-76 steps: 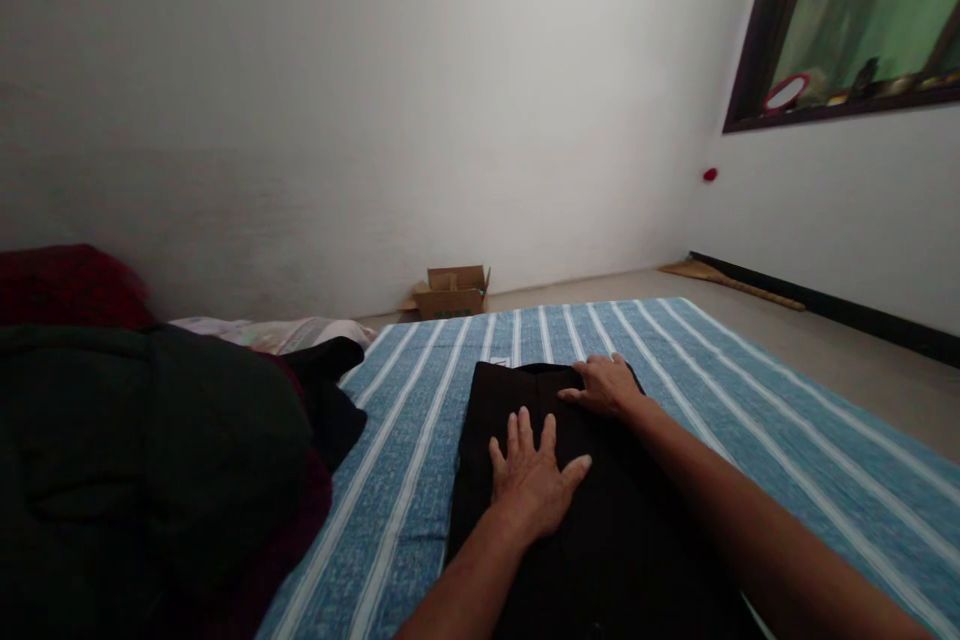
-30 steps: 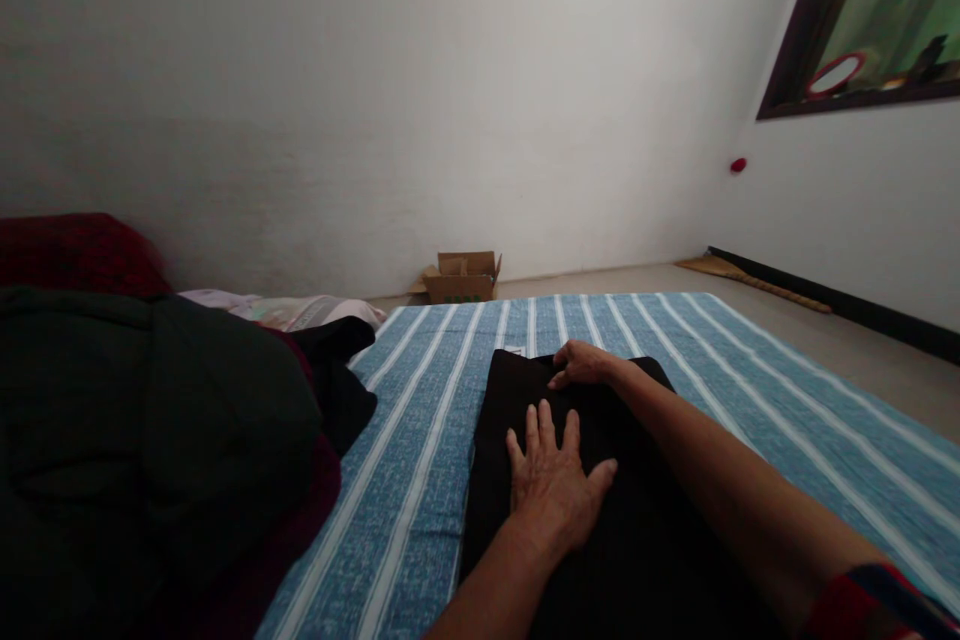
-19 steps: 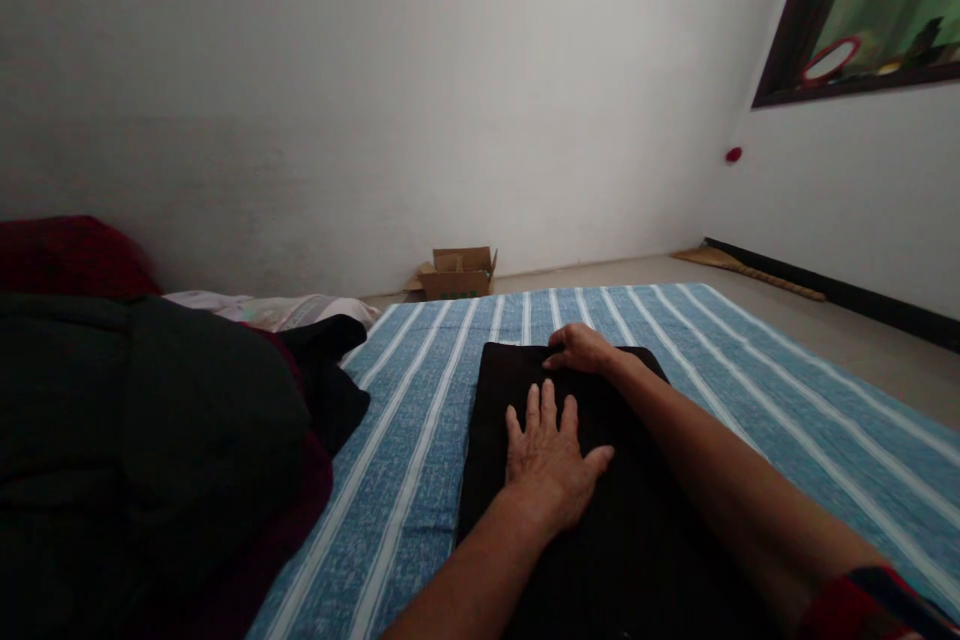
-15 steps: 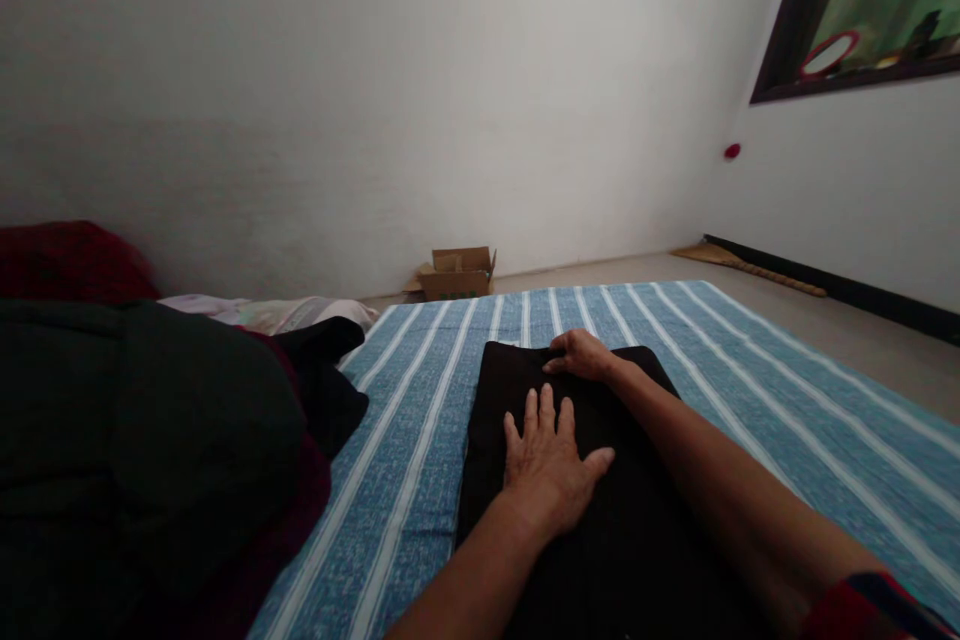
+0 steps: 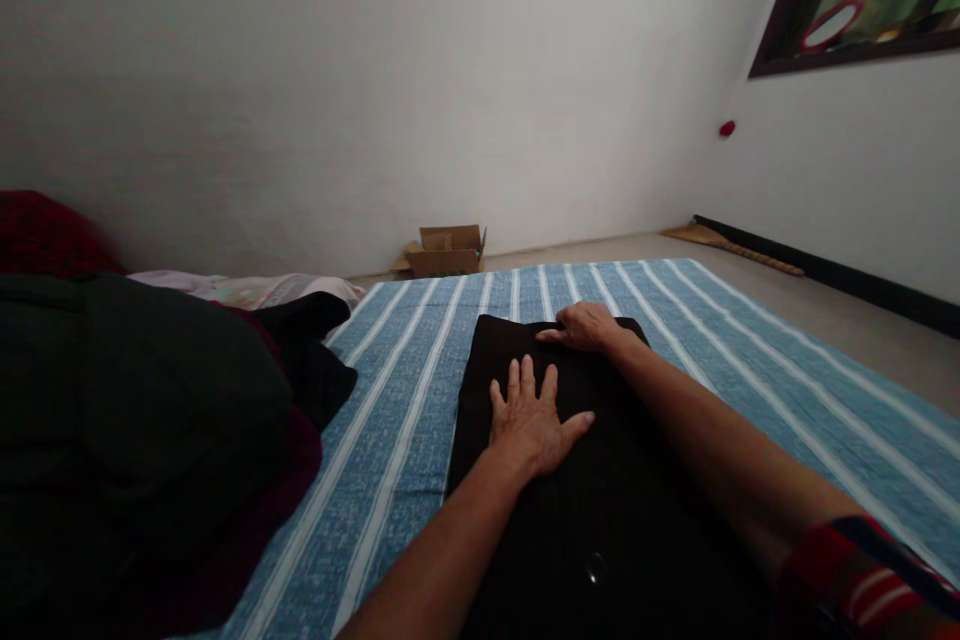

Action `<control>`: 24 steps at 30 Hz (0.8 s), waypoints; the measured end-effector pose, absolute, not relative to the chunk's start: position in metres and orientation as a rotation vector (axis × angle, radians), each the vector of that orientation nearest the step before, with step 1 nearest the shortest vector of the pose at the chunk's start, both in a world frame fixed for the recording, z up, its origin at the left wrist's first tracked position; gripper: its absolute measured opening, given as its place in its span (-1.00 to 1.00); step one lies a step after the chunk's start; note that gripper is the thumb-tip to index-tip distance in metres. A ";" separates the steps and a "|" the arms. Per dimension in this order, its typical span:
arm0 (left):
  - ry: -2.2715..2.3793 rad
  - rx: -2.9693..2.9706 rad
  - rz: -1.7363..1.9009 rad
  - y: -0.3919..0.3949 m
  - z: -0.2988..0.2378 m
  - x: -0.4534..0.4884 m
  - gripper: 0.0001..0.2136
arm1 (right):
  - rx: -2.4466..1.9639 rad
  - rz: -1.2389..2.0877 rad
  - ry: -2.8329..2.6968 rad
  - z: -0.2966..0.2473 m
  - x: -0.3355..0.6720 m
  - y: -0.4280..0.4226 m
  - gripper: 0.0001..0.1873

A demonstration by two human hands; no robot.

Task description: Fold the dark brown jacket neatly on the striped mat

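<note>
Both palms flat: left hand [image 5: 531, 422], right hand [image 5: 587, 326], on black garment [image 5: 600, 480]

We note a blue sheet with white stripes [image 5: 697, 340] spread over the floor. On its left edge sits a heap of dark clothes [image 5: 142, 420], with maroon fabric [image 5: 289, 460] under it and a pale, patterned cloth [image 5: 247, 288] at the heap's far side. Past the sheet's far edge, an open cardboard box [image 5: 446, 251] stands against the white wall. A dark-framed window [image 5: 847, 5] fills the upper right; a small red object [image 5: 727, 129] is fixed on the wall near it.
</note>
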State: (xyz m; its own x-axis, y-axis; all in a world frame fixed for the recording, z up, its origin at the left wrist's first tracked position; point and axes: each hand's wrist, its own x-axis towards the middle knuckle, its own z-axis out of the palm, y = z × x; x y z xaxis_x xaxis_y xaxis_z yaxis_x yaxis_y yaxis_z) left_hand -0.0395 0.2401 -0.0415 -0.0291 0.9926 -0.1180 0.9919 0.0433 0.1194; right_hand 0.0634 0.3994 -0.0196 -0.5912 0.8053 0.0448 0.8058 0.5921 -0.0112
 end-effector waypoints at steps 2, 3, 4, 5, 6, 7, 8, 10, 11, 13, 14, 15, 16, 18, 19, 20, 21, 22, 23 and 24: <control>2.151 2.064 0.026 0.240 -0.043 -0.039 -0.18 | -1.418 -0.063 -2.762 -0.014 0.075 0.401 -0.23; 2.153 2.066 0.038 0.240 -0.044 -0.040 -0.17 | -1.425 -0.088 -2.759 -0.013 0.080 0.401 -0.24; 2.153 2.067 0.050 0.241 -0.045 -0.040 -0.17 | -1.429 -0.113 -2.751 -0.013 0.085 0.401 -0.25; 2.150 2.067 0.063 0.241 -0.046 -0.040 -0.16 | -1.432 -0.138 -2.739 -0.014 0.088 0.401 -0.28; 2.146 2.067 0.076 0.241 -0.046 -0.040 -0.16 | -1.436 -0.161 -2.725 -0.015 0.091 0.400 -0.32; 2.143 2.066 0.086 0.240 -0.046 -0.041 -0.15 | -1.440 -0.182 -2.708 -0.017 0.093 0.399 -0.37; 2.142 2.065 0.094 0.240 -0.046 -0.041 -0.15 | -1.446 -0.201 -2.689 -0.019 0.094 0.398 -0.42; 2.149 2.058 0.092 0.239 -0.045 -0.041 -0.14 | -1.460 -0.237 -2.638 -0.021 0.094 0.394 -0.51; 2.154 2.054 0.084 0.239 -0.044 -0.041 -0.14 | -1.464 -0.255 -2.608 -0.021 0.094 0.390 -0.54; 2.164 2.053 0.069 0.238 -0.044 -0.040 -0.13 | -1.444 -0.280 -2.562 -0.020 0.094 0.379 -0.58; 2.168 2.054 0.065 0.237 -0.043 -0.040 -0.13 | -1.413 -0.279 -2.562 -0.020 0.094 0.371 -0.60; 2.172 2.056 0.064 0.237 -0.044 -0.039 -0.13 | -1.367 -0.266 -2.580 -0.022 0.095 0.363 -0.61; 2.175 2.058 0.067 0.237 -0.044 -0.039 -0.13 | -1.312 -0.242 -2.614 -0.025 0.096 0.355 -0.62; 2.178 2.055 0.080 0.237 -0.044 -0.039 -0.13 | -1.212 -0.179 -2.693 -0.034 0.099 0.343 -0.61; 2.176 2.053 0.088 0.237 -0.045 -0.039 -0.13 | -1.184 -0.150 -2.721 -0.039 0.101 0.340 -0.59; 2.173 2.052 0.096 0.238 -0.045 -0.039 -0.13 | -1.173 -0.126 -2.735 -0.044 0.102 0.340 -0.56; 2.170 2.052 0.103 0.238 -0.045 -0.039 -0.14 | -1.177 -0.108 -2.738 -0.048 0.103 0.340 -0.53; 2.170 2.052 0.108 0.238 -0.045 -0.039 -0.14 | -1.189 -0.096 -2.730 -0.050 0.104 0.342 -0.51; 2.173 2.052 0.112 0.238 -0.045 -0.039 -0.13 | -1.205 -0.090 -2.714 -0.051 0.103 0.344 -0.51; 2.178 2.052 0.117 0.238 -0.045 -0.039 -0.13 | -1.222 -0.089 -2.692 -0.050 0.102 0.346 -0.52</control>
State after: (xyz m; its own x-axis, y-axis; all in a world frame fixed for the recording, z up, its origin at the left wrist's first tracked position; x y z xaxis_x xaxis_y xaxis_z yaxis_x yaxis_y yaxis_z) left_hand -0.0391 0.2382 -0.0451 -0.0549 0.9971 -0.0530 0.9856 0.0626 0.1571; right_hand 0.1023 0.3458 -0.0503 -0.6445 0.7404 0.1908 0.7514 0.6595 -0.0212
